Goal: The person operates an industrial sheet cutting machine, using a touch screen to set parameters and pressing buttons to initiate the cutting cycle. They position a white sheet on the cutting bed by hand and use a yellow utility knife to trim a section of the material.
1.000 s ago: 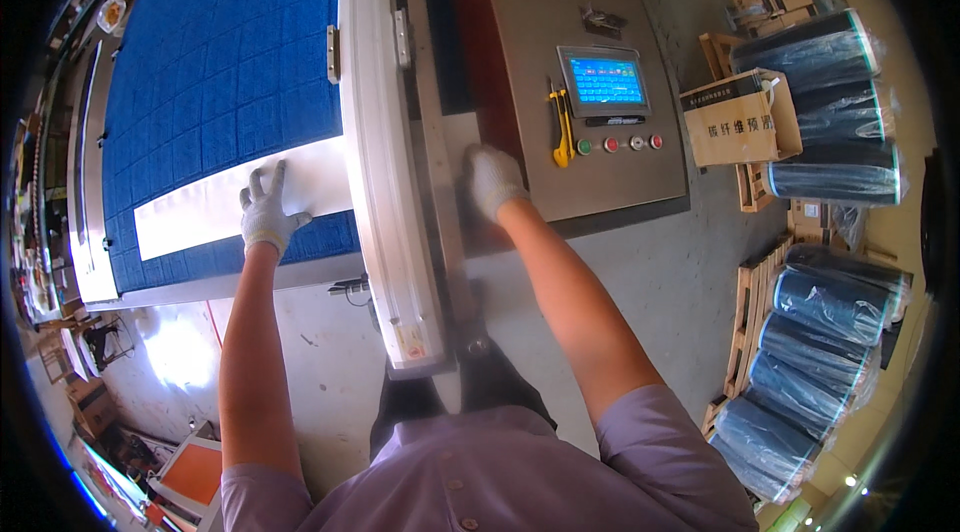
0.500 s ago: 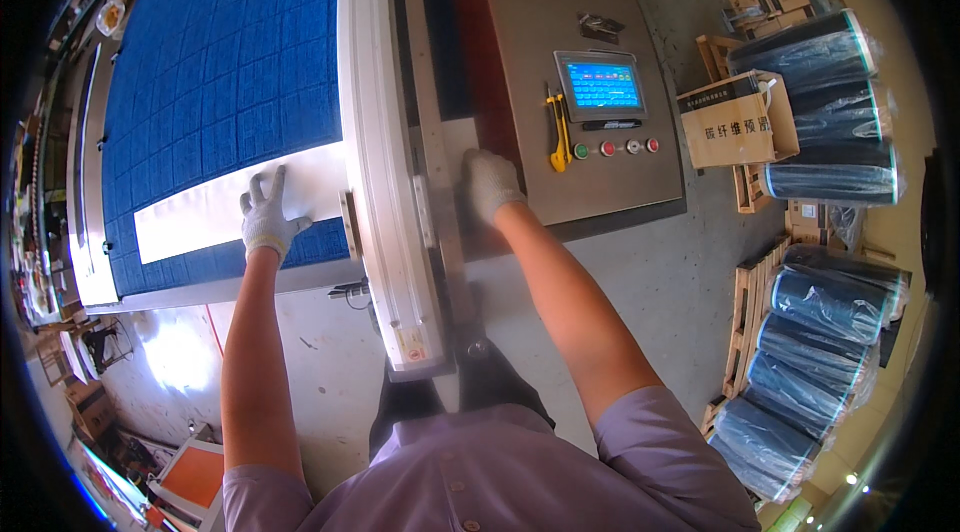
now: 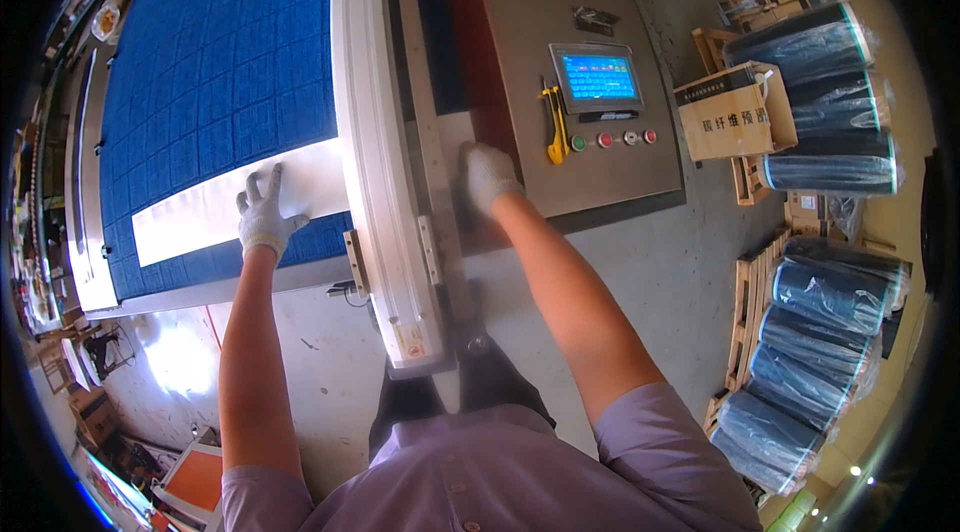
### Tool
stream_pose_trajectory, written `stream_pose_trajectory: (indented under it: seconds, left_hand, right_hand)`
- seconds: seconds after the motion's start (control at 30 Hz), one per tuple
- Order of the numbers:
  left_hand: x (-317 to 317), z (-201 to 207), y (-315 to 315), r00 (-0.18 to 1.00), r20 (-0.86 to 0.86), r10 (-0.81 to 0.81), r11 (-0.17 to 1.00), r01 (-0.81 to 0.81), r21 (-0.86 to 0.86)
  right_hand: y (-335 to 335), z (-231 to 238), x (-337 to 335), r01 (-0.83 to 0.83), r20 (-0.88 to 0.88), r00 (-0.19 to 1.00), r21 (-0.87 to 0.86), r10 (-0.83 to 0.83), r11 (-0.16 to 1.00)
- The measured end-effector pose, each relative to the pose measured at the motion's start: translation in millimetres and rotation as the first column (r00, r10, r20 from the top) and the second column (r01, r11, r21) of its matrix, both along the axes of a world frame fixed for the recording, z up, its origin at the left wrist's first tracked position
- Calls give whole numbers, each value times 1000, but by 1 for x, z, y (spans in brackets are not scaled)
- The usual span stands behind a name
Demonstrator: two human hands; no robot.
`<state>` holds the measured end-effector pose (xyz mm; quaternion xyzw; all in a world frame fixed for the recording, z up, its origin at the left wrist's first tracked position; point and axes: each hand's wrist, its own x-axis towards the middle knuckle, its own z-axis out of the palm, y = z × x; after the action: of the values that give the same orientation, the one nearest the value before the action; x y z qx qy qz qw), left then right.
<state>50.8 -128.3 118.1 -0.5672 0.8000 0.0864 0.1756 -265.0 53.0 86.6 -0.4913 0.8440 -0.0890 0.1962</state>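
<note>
Two metal brackets are shifted along the white beam toward six o'clock, carried past the white strip

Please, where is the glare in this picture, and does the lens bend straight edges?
Head view: white glare on the floor at lower left; head view: the white sheet is bright, but its edges are clear; head view: the long white beam looks curved.

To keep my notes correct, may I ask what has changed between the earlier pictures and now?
The two small metal blocks at the sides of the white beam have slid along it, toward the person. No grip visibly changed. The left hand stayed spread on the white strip; the right hand stayed right of the beam.
</note>
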Motion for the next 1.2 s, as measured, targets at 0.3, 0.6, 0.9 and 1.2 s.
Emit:
stream_pose_trajectory:
  seconds: [0.3,0.6,0.9,1.2]
  left_hand:
    - [-2,3,1,1000,15,-6,1000,5,9]
    - [3,-3,-2,1000,27,-8,1000,8,12]
    - [6,-9,-4,1000,22,-2,1000,1,11]
    - [5,-6,-3,999,40,-7,1000,8,-23]
  right_hand:
    - [-1,0,2,220,161,963,-9,-215,976]
    - [-5,5,1,-8,66,998,80,3,997]
    - [-3,14,4,51,95,994,59,-56,997]
    - [-5,8,8,34,64,997,66,-39,997]
